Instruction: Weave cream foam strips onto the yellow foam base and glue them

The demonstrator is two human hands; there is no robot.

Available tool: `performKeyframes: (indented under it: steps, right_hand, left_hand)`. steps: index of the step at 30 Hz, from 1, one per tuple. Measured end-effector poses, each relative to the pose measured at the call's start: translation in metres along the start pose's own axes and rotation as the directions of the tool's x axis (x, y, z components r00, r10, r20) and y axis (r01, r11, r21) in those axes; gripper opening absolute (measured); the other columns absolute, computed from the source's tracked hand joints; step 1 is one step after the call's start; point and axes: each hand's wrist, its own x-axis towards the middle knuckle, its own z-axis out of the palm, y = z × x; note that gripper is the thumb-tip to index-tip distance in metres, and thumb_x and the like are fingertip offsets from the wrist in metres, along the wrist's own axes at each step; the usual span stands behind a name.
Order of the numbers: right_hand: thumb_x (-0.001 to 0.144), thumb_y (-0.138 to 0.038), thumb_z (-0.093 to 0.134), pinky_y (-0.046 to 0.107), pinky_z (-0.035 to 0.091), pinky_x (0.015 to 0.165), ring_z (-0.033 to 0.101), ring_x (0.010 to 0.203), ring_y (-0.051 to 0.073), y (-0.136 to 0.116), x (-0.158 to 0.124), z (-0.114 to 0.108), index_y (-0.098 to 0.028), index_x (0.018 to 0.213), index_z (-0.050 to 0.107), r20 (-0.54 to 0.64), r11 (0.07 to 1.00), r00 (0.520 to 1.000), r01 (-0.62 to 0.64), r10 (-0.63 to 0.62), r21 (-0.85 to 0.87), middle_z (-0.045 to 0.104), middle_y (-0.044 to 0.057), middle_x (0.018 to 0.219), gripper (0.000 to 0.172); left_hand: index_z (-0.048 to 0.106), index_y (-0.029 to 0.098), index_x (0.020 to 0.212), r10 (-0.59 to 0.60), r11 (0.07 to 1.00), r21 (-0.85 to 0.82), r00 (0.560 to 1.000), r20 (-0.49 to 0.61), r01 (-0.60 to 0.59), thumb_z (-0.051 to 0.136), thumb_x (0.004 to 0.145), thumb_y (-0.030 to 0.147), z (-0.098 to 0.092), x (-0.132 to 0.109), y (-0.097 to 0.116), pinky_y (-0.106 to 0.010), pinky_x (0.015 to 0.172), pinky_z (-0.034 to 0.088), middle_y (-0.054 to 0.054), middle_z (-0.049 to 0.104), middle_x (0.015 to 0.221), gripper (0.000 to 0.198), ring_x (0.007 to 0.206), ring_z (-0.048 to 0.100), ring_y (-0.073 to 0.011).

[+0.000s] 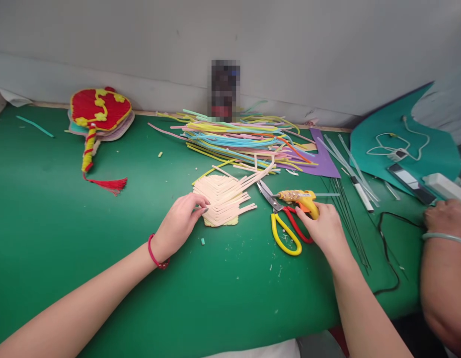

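A pale cream piece of layered strips in a chevron pattern (pixel 219 199) lies on the green table, its loose strip ends pointing right. My left hand (pixel 184 219) is at its left edge, thumb and fingers pinched together; whether a strip is between them is too small to tell. With my right hand (pixel 323 223) I hold the yellow glue gun (pixel 308 203) by its handle, its nozzle pointing left. Scissors with one yellow and one red handle (pixel 286 233) lie open beneath and beside the nozzle, blades toward the strips.
Behind lies a heap of coloured fuzzy stems (pixel 230 139) by a pixelated upright object (pixel 225 92). A red and yellow fan (pixel 100 109) is at the left. Wires (pixel 347 219), a black cord (pixel 381 228), a phone (pixel 411 184) and another person's hand (pixel 446 219) are at the right.
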Motion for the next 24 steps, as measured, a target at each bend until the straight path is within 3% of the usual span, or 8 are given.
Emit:
performKeyframes:
  steps: [3,6,8,11,14,17,21,24]
  right_hand:
    - [0.075,-0.066,0.056,0.052,0.043,0.084,0.053,0.101,0.035,-0.015,-0.007,-0.011,-0.014,0.108,0.060,-0.139,0.997,0.988,0.059,-0.065,-0.048,0.056,0.017,0.104,0.062]
    - [0.081,-0.059,0.056,0.044,0.048,0.081,0.057,0.091,0.026,-0.048,-0.026,-0.022,-0.018,0.105,0.062,-0.199,0.935,0.967,0.211,-0.158,0.284,0.057,0.012,0.101,0.048]
    - [0.080,-0.054,0.060,0.036,0.052,0.066,0.059,0.077,0.020,-0.074,-0.040,-0.024,-0.020,0.106,0.062,0.078,0.785,0.978,0.108,-0.195,0.609,0.060,0.007,0.090,0.043]
    - [0.076,-0.053,0.065,0.028,0.050,0.052,0.060,0.066,0.016,-0.108,-0.056,-0.020,-0.019,0.106,0.060,0.457,0.527,0.839,-0.255,-0.296,0.811,0.060,0.003,0.078,0.046]
    - [0.071,-0.052,0.071,0.025,0.050,0.051,0.058,0.059,0.013,-0.125,-0.063,-0.016,-0.017,0.086,0.063,0.594,0.354,0.731,-0.487,-0.336,0.799,0.061,0.001,0.069,0.039]
    - [0.067,-0.050,0.076,0.023,0.050,0.050,0.056,0.053,0.010,-0.129,-0.063,-0.015,-0.017,0.073,0.062,0.628,0.247,0.717,-0.577,-0.304,0.778,0.063,0.000,0.064,0.036]
    - [0.067,-0.047,0.077,0.021,0.050,0.047,0.057,0.054,0.009,-0.127,-0.055,-0.011,-0.016,0.072,0.065,0.558,0.196,0.778,-0.523,-0.288,0.830,0.063,0.000,0.064,0.033]
    - [0.068,-0.046,0.077,0.020,0.051,0.046,0.058,0.054,0.009,-0.126,-0.051,-0.005,-0.016,0.074,0.067,0.521,0.182,0.812,-0.488,-0.263,0.853,0.063,0.000,0.064,0.033]
  left_hand:
    - [0.049,0.021,0.086,0.184,0.975,0.123,0.982,0.034,-0.186,0.042,0.095,0.018,0.003,-0.002,0.008,-0.035,0.089,0.046,-0.003,0.066,0.096,0.012,0.092,0.061,-0.0156]
    - [0.051,0.020,0.087,0.295,0.925,0.234,0.954,0.053,-0.299,0.040,0.096,0.016,0.004,-0.006,0.018,-0.039,0.100,0.041,-0.004,0.068,0.096,0.014,0.091,0.063,-0.0141]
    - [0.051,0.020,0.090,0.330,0.907,0.262,0.943,0.047,-0.330,0.040,0.096,0.015,0.005,-0.008,0.023,-0.040,0.104,0.037,-0.004,0.069,0.096,0.014,0.092,0.064,-0.0135]
    - [0.052,0.021,0.091,0.326,0.915,0.239,0.945,0.035,-0.324,0.040,0.095,0.014,0.005,-0.013,0.026,-0.040,0.106,0.035,-0.002,0.070,0.095,0.015,0.093,0.064,-0.0124]
    - [0.053,0.021,0.089,0.341,0.916,0.207,0.939,0.044,-0.343,0.040,0.095,0.013,0.005,-0.015,0.028,-0.039,0.107,0.034,-0.001,0.070,0.093,0.016,0.093,0.065,-0.0118]
    - [0.054,0.020,0.087,0.354,0.922,0.142,0.932,0.075,-0.361,0.042,0.095,0.014,0.000,-0.013,0.028,-0.039,0.108,0.033,-0.002,0.070,0.095,0.015,0.093,0.064,-0.0119]
    - [0.057,0.021,0.089,-0.003,0.999,0.039,0.999,0.050,0.001,0.042,0.095,0.029,-0.017,-0.004,0.015,-0.035,0.089,0.047,-0.006,0.068,0.099,0.018,0.095,0.062,-0.0179]
    - [0.058,0.020,0.094,-0.346,0.924,-0.104,0.921,0.178,0.367,0.040,0.093,0.036,-0.026,0.001,0.000,-0.030,0.069,0.050,-0.003,0.067,0.082,0.024,0.072,0.061,-0.0163]
